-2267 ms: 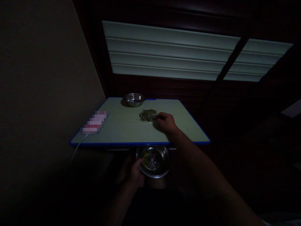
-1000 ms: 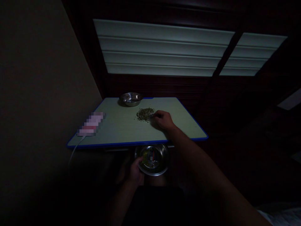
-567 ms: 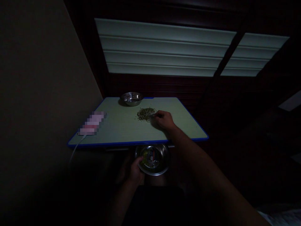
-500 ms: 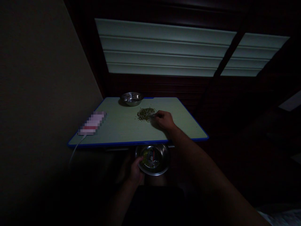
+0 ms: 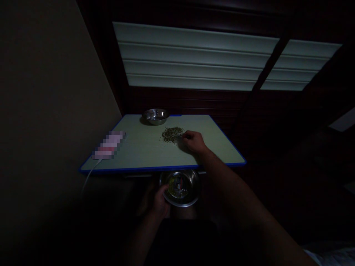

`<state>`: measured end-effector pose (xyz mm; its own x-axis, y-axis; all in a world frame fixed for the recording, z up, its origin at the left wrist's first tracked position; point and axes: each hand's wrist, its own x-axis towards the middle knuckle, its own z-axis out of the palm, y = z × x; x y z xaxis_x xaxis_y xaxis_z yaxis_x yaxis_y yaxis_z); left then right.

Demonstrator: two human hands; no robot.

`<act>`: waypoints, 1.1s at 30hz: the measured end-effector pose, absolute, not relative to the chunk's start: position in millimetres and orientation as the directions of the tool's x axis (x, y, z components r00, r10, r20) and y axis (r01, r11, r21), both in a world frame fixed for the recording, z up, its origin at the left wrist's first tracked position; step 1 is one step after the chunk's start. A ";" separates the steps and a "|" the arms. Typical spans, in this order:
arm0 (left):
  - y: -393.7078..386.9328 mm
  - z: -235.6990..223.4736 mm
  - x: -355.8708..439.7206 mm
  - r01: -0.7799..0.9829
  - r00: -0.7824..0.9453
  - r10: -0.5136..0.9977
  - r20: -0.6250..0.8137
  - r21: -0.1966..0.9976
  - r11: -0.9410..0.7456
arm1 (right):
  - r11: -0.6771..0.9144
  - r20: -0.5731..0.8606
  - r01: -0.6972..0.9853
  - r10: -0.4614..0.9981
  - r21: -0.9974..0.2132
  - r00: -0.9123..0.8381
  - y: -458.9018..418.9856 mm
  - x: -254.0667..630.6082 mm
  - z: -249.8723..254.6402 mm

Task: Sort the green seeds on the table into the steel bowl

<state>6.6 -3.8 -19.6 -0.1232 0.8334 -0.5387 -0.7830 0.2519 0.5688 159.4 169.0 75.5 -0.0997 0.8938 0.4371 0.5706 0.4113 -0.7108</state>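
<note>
A small heap of greenish grains lies on a pale green table with a blue rim. My right hand rests on the table at the heap's right edge, its fingers curled and pinched together at the grains. Below the table's near edge my left hand grips the rim of a steel bowl that holds a few grains. What the right fingers hold is too small to make out in the dim light.
A second steel bowl stands at the table's far edge. A pixelated flat object with a white cable lies on the left side. A plain wall is at the left, louvred windows behind.
My right hand has stayed at the heap's edge with only slight finger movement. The view has shifted a little. My left hand keeps the bowl still.
</note>
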 end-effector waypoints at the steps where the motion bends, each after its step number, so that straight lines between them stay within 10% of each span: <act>1: -3.9 -18.7 6.9 -0.784 -0.120 0.830 -0.545 0.564 0.257 | 0.414 0.436 0.569 0.894 -0.710 -0.105 169.2 159.3 75.2; 33: -4.4 -22.3 5.5 -0.784 -0.116 0.845 -0.521 0.571 0.244 | 0.402 0.395 0.491 0.910 -0.773 -0.123 165.7 158.3 76.7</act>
